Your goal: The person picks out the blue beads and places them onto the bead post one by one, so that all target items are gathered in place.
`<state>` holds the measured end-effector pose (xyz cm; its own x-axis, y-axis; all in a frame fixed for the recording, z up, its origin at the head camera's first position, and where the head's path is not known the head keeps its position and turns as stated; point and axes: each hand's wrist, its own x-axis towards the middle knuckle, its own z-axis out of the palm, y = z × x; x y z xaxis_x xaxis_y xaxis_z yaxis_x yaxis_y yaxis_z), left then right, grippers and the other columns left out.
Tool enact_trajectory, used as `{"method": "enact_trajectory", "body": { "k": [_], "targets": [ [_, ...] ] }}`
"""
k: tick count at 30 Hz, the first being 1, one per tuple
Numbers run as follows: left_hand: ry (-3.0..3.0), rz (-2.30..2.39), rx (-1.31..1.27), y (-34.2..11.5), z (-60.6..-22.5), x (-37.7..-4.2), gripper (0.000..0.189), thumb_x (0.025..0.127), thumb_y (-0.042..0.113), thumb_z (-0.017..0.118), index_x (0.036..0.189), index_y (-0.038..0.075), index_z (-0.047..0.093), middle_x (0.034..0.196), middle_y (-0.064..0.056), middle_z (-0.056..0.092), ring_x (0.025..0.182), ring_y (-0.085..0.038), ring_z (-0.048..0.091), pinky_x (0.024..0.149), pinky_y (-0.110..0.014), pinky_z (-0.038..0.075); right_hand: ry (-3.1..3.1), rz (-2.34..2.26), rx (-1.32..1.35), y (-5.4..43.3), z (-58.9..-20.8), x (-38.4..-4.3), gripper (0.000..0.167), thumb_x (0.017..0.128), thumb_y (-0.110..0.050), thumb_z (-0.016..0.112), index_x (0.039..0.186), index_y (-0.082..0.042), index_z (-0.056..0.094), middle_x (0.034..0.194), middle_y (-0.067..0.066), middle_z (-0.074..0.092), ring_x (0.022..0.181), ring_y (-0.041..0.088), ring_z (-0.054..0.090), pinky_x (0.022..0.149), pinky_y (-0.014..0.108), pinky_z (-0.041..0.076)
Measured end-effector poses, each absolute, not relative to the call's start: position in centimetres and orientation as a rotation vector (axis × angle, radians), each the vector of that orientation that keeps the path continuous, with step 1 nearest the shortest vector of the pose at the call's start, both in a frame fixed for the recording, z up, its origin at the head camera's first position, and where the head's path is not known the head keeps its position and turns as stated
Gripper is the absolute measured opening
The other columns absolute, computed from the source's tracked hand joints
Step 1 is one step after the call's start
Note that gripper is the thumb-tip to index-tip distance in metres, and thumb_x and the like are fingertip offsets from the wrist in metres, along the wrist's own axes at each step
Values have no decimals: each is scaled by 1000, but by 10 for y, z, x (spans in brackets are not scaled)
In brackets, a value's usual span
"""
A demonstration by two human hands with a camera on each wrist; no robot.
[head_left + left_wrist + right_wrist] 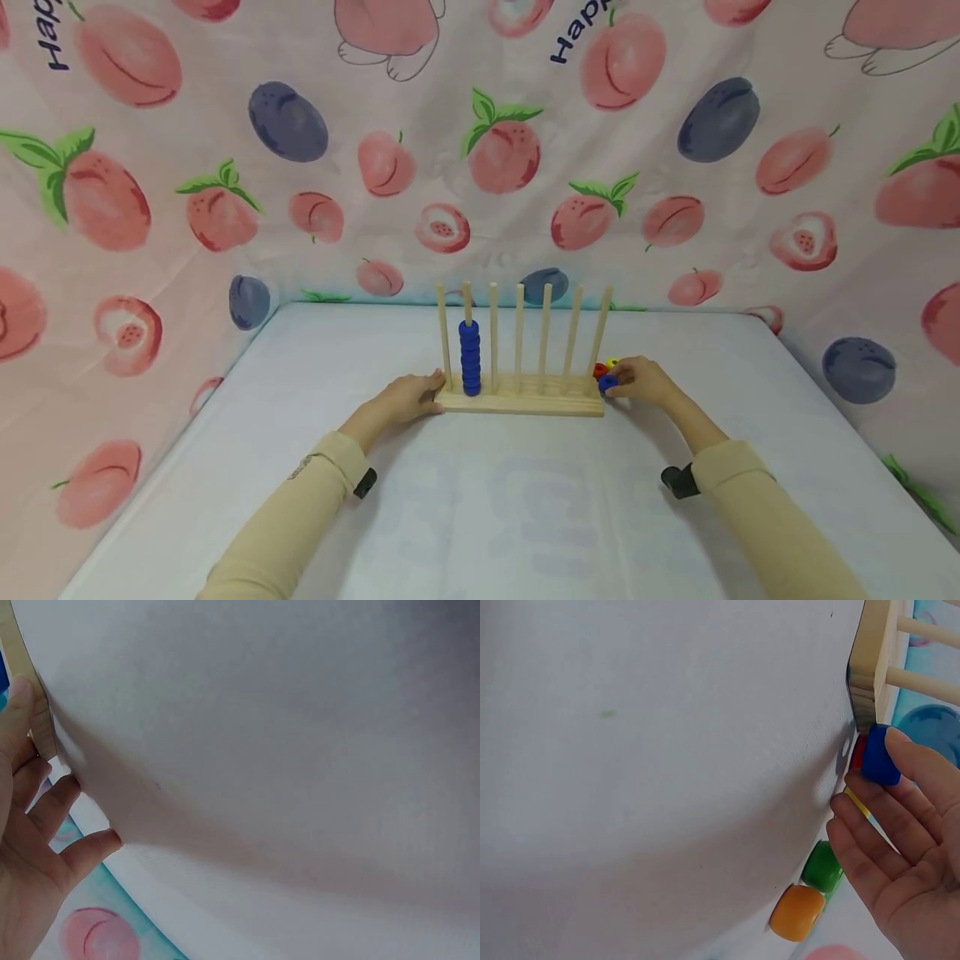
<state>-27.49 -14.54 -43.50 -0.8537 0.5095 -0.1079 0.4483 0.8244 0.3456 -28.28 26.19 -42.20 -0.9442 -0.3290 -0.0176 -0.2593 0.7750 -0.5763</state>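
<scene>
A wooden peg rack [525,404] stands on the table, with several upright pegs along its base. On the second peg from the left is a stack of blue beads [470,358]; the other pegs are bare. My left hand [405,398] holds the left end of the base, its thumb [19,701] on the wood. Beyond the right end, my right hand [643,382] pinches a blue bead [881,755] between thumb and fingers. Close to that bead are a red bead [600,371] and a yellow bead [612,362], partly hidden.
Below the right hand in the right wrist view lie a green bead [823,866] and an orange bead [797,913]. The white table [510,500] reaches back to a fruit-patterned cloth [450,108] hanging behind the rack.
</scene>
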Motion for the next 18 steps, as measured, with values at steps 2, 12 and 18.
{"method": "enact_trajectory", "body": {
  "k": [2,12,18],
  "targets": [
    [2808,450,754,-146,-434,-275,65,90,28,62,141,-2,36,142,-21,43,123,-41,50,104,-49,40,2845,-895,-475,261,-421,-282,30,81,-10,73,97,11,62,95,26,68,91,36,64,83,48,52],
    [2817,446,748,-147,-432,-275,65,90,28,62,141,-2,36,140,-23,44,122,-42,50,103,-50,40,2836,-903,-481,260,-421,-279,32,82,-14,73,100,10,62,99,27,67,95,38,64,86,50,52],
    [2811,453,780,-149,-435,-275,64,90,27,62,141,-3,36,141,-22,44,124,-40,50,105,-49,39,2797,-941,-513,260,-419,-275,32,82,-11,72,101,12,61,98,27,67,92,37,66,84,48,54]
  ]
}}
